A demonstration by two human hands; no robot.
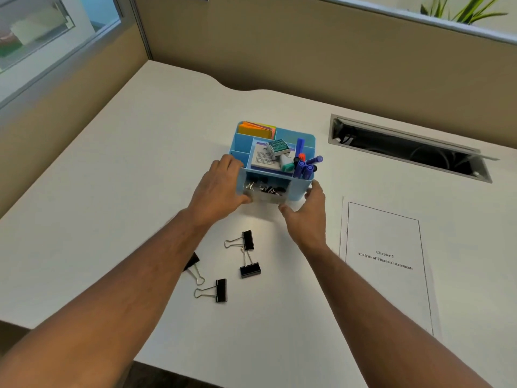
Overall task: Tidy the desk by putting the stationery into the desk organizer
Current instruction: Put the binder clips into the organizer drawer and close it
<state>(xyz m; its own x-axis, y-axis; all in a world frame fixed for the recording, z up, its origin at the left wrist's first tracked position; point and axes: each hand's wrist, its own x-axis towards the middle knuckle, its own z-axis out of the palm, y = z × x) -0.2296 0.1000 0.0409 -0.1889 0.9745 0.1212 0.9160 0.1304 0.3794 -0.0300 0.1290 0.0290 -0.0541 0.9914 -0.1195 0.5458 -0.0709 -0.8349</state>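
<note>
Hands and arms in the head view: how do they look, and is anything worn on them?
Both forearms are bare as far as the picture shows them, with no sleeve in view. The left hand and right hand wear no gloves; no watch, ring or bracelet shows.

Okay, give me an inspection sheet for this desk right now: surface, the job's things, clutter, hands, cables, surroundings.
Surface: white desk, mostly bare.
Job's things: blue desk organizer holds sticky notes, markers, a notepad and small clips in its clear front drawer; four black binder clips lie loose in front of it.
Clutter: printed document at the right.
Hands: left hand on the organizer's left side, right hand at the drawer's front right corner.
Cables: dark cables inside the open cable tray.
Surroundings: tan partition, window, plant.
</note>
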